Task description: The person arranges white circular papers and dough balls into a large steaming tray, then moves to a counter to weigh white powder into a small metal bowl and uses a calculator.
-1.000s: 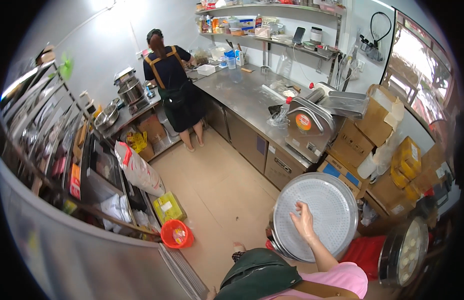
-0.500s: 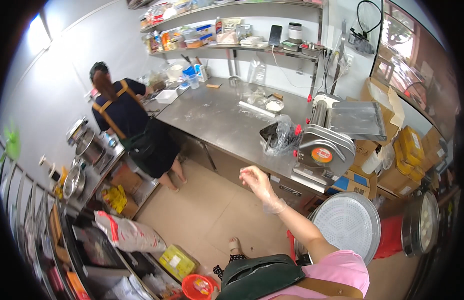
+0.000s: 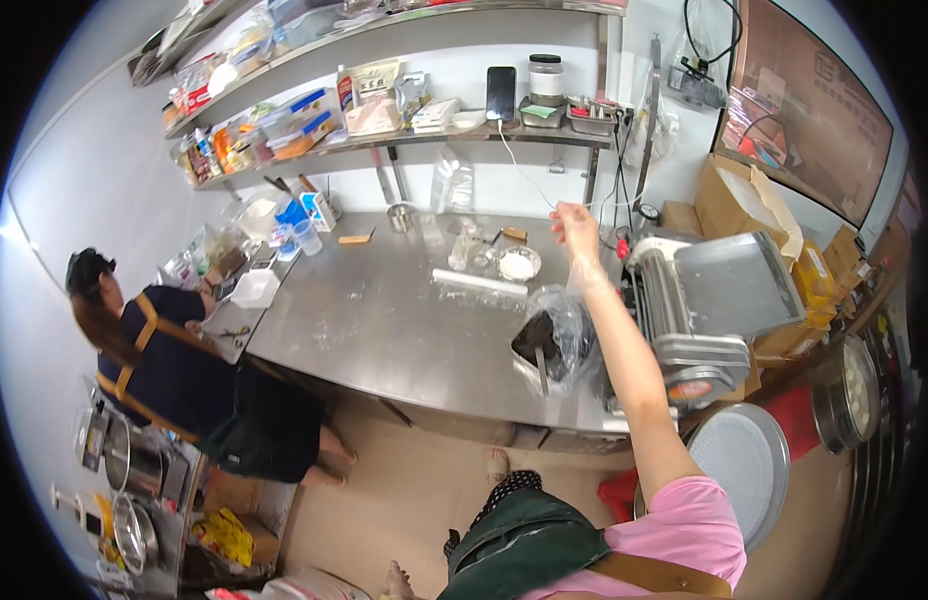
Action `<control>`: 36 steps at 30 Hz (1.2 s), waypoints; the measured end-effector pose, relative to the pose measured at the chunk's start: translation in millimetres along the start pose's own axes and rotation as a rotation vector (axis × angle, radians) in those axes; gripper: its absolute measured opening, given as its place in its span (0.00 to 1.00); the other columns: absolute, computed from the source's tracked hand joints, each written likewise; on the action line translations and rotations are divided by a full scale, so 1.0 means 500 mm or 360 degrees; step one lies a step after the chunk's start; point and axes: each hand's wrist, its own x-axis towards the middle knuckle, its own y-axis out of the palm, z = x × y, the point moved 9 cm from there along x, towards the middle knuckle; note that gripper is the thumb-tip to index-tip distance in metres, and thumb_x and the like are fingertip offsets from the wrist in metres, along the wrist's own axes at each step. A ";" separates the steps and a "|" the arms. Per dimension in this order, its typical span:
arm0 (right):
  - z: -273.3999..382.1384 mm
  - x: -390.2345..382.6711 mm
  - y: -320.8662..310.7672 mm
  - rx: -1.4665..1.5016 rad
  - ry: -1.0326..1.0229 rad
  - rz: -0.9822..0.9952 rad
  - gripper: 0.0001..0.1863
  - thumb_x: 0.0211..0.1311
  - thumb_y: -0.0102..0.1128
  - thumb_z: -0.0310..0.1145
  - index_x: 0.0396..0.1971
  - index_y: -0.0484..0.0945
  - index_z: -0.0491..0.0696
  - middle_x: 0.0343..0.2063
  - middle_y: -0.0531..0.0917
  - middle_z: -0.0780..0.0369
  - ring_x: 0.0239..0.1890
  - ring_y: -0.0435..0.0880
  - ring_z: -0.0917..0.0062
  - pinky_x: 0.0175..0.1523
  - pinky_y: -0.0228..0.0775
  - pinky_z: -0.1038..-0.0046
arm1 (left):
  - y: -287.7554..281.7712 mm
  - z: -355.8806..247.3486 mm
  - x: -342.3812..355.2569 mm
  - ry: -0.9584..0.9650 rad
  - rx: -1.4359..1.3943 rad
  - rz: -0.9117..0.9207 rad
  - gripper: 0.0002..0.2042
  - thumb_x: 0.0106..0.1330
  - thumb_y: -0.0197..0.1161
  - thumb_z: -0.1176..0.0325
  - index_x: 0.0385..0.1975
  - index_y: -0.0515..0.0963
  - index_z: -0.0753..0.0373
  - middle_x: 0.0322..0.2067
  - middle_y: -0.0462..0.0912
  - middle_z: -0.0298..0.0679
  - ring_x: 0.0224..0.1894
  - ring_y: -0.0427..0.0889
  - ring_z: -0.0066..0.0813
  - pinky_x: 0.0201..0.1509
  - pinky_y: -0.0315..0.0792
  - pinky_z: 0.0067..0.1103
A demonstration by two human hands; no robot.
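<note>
My right hand (image 3: 574, 225) is raised over the back of the steel worktop (image 3: 364, 340), fingers curled; whether they hold anything is unclear. It appears close to a hanging white cable (image 3: 529, 170), beside a roller machine (image 3: 689, 310). Below it lie a plastic bag with dark contents (image 3: 544, 350), a bowl of white powder (image 3: 519, 264) and a white rod (image 3: 481, 282). My left hand (image 3: 397, 582) is low at the bottom edge, partly visible, fingers apart.
A co-worker (image 3: 214, 380) in a dark apron stands left. Shelves (image 3: 404, 140) hold containers and a phone (image 3: 500, 93). Cardboard boxes (image 3: 744, 200), a round perforated tray (image 3: 734, 470) and a steamer (image 3: 844, 395) are right; pots (image 3: 134, 460) are lower left.
I have moved up to the worktop and turned toward it. My right hand has risen from over the perforated tray to the back of the worktop, beside the machine.
</note>
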 end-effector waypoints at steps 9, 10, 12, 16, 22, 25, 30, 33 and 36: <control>-0.070 0.512 0.052 -0.0025 0.0180 -0.0474 0.21 0.56 0.60 0.50 0.31 0.78 0.44 0.24 0.81 0.62 0.20 0.77 0.80 0.20 0.65 0.77 | 0.215 -0.262 0.040 0.0082 0.0129 0.0205 0.26 0.63 0.50 0.45 0.49 0.69 0.62 0.42 0.76 0.47 0.46 0.74 0.43 0.49 0.66 0.39; -0.099 0.543 0.101 0.0094 0.0314 -0.0458 0.22 0.55 0.62 0.50 0.27 0.78 0.43 0.20 0.80 0.63 0.17 0.77 0.79 0.17 0.63 0.76 | 0.215 -0.285 0.010 0.0105 0.0079 0.0191 0.26 0.63 0.50 0.44 0.49 0.69 0.62 0.42 0.76 0.47 0.45 0.74 0.43 0.49 0.66 0.38; -0.126 0.596 0.147 0.0022 0.0408 -0.0494 0.23 0.54 0.62 0.52 0.26 0.79 0.43 0.20 0.80 0.62 0.17 0.77 0.79 0.18 0.63 0.76 | 0.252 -0.316 0.028 0.0081 0.0077 0.0252 0.27 0.62 0.50 0.44 0.49 0.69 0.62 0.42 0.76 0.46 0.45 0.74 0.42 0.48 0.67 0.38; -0.158 0.653 0.120 0.0247 0.0598 -0.0598 0.20 0.56 0.62 0.48 0.25 0.78 0.43 0.20 0.82 0.62 0.16 0.77 0.79 0.19 0.64 0.77 | 0.292 -0.413 0.062 0.0113 0.0164 0.0291 0.29 0.62 0.51 0.42 0.50 0.69 0.63 0.41 0.75 0.45 0.44 0.73 0.40 0.48 0.67 0.36; -0.133 0.662 0.088 0.0133 0.0201 -0.0537 0.07 0.56 0.57 0.30 0.26 0.78 0.41 0.22 0.84 0.60 0.17 0.78 0.82 0.20 0.65 0.81 | 0.333 -0.512 0.111 0.0176 0.0278 0.0371 0.31 0.61 0.52 0.40 0.52 0.69 0.64 0.41 0.74 0.44 0.42 0.71 0.38 0.47 0.68 0.34; -0.124 0.649 0.099 0.0001 0.0022 -0.0492 0.07 0.56 0.56 0.27 0.29 0.79 0.39 0.22 0.84 0.60 0.17 0.78 0.83 0.22 0.68 0.81 | 0.330 -0.539 0.128 0.0214 0.0297 0.0395 0.33 0.60 0.53 0.39 0.52 0.69 0.64 0.41 0.74 0.44 0.42 0.71 0.36 0.46 0.69 0.33; -0.128 0.652 0.090 -0.0077 -0.0046 -0.0487 0.08 0.58 0.57 0.29 0.33 0.79 0.41 0.24 0.84 0.61 0.17 0.77 0.85 0.20 0.63 0.84 | 0.324 -0.572 0.152 0.0284 0.0335 0.0460 0.35 0.60 0.54 0.37 0.54 0.69 0.65 0.41 0.73 0.43 0.41 0.69 0.34 0.45 0.70 0.31; -0.128 0.646 0.088 -0.0069 -0.0054 -0.0533 0.06 0.56 0.57 0.27 0.29 0.79 0.40 0.21 0.84 0.60 0.15 0.78 0.83 0.22 0.67 0.82 | 0.309 -0.575 0.161 0.0305 0.0322 0.0491 0.36 0.59 0.54 0.36 0.54 0.69 0.65 0.40 0.72 0.42 0.40 0.69 0.33 0.45 0.70 0.30; -0.124 0.643 0.086 -0.0067 -0.0068 -0.0547 0.06 0.56 0.57 0.26 0.28 0.80 0.40 0.21 0.84 0.61 0.16 0.77 0.84 0.21 0.67 0.82 | 0.298 -0.569 0.164 0.0311 0.0323 0.0502 0.37 0.59 0.54 0.36 0.54 0.69 0.66 0.40 0.72 0.42 0.39 0.68 0.32 0.44 0.70 0.29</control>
